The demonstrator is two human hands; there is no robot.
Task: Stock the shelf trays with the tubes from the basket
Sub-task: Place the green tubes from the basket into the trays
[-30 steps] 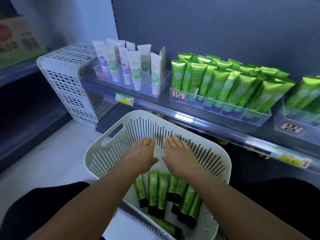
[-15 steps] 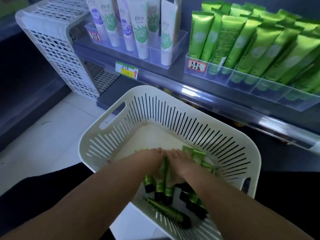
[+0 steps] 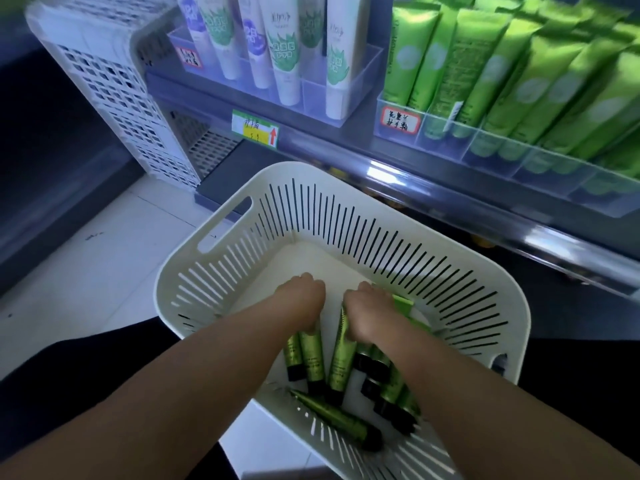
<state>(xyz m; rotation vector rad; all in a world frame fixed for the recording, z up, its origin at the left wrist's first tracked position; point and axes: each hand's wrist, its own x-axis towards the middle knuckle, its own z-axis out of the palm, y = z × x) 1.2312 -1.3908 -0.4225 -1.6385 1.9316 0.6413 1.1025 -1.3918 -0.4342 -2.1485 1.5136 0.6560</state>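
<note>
1. Head view: half a second ago both hands lay pressed together over the pile; now the left hand [image 3: 300, 303] and right hand [image 3: 367, 315] have parted, each clenched round green plastic tubes with black caps [image 3: 311, 358] inside the white slotted plastic basket [image 3: 346, 216].
2. Judged: lift-out comes next, toward the clear shelf tray [image 3: 446, 136] holding matching tubes.

The basket [image 3: 346, 216] was matt white slotted plastic. The tubes [image 3: 313, 358] in it had a glossy green sheen with black caps. The shelf trays [image 3: 491, 147] were clear, smooth plastic, and the floor [image 3: 86, 271] was pale smooth tile.
</note>
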